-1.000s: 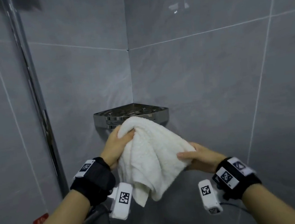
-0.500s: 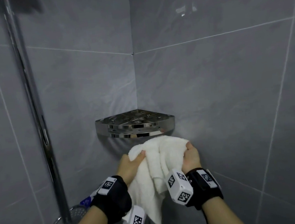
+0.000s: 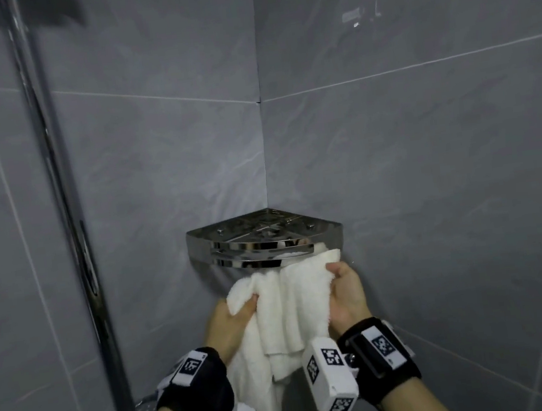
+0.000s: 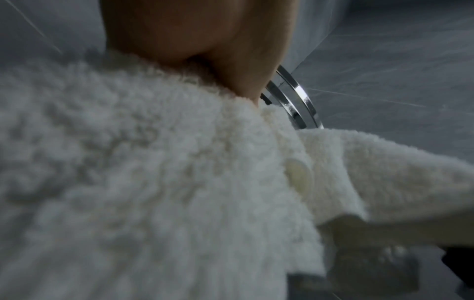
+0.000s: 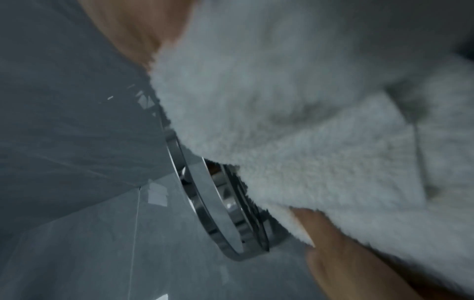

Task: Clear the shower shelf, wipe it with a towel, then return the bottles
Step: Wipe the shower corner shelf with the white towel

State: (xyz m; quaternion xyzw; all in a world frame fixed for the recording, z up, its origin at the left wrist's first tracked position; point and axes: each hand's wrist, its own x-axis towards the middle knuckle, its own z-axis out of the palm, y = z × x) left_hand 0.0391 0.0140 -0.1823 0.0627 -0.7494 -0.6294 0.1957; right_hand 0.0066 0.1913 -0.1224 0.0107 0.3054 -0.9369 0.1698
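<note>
A: Where's the fluffy white towel [image 3: 287,309]?
B: Bunched just below the chrome corner shower shelf [image 3: 264,240], left hand [image 3: 231,323] and right hand [image 3: 345,293] both curled round it.
A: Bottles?
B: Cannot tell.

The room is dim and gray. A light makes a shiny spot on the wall tile [image 3: 356,19]. Both wrist pictures are dark and very blurry. The edges of the head picture bend.
</note>
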